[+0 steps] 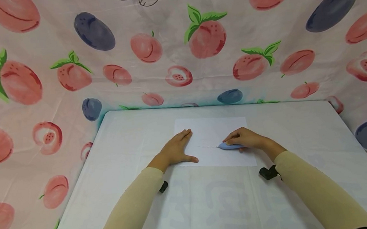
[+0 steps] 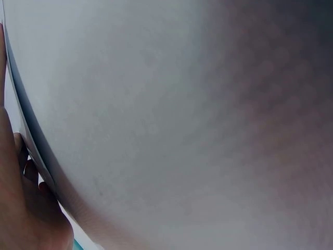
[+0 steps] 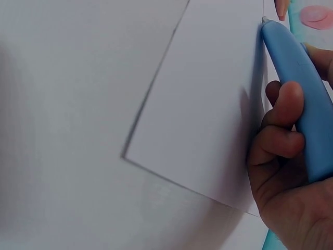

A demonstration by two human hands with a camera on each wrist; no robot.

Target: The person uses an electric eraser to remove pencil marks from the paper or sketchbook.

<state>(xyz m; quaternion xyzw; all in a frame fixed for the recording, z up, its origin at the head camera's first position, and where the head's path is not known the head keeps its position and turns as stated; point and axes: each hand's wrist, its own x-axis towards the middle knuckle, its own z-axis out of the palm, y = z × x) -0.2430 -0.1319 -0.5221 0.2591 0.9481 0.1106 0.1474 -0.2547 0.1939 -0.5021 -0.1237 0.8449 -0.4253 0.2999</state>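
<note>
A white sheet of paper [image 1: 214, 128] lies on the white table. My left hand [image 1: 178, 147] presses on its left part with fingers straight and thumb spread apart. In the left wrist view only part of that hand [image 2: 31, 213] shows, at the left edge. My right hand [image 1: 246, 138] grips a blue utility knife [image 3: 296, 67] with a rounded body, fingers curled round it. Its small tip touches the paper, at the right end of a thin dark line [image 1: 206, 147] that runs toward the left hand. The blade itself is too small to make out.
The white table [image 1: 133, 140] ends at a fruit-printed cloth [image 1: 153, 73] that hangs behind it and at both sides. Black camera mounts [image 1: 268, 173] sit under both wrists. A paper corner [image 3: 127, 156] shows in the right wrist view.
</note>
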